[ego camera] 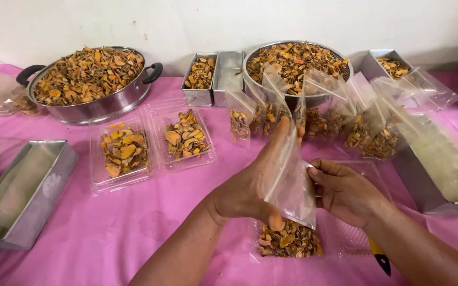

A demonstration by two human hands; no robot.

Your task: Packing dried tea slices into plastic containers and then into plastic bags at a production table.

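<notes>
A clear plastic pouch [290, 182] hangs above an open clamshell tray [345, 241]; filled pouches [314, 122], perhaps seven, stand behind.

Left hand [250, 188] and right hand [345, 193] holding clear plastic bag [290, 185], dried orange slices [288, 241] below, pink tablecloth [133, 222]

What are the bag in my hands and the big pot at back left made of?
The bag, held by the left hand and right hand, looks like thin clear plastic film: see-through and glossy. The pot looks like polished steel: shiny silver wall, dark handles.
</notes>
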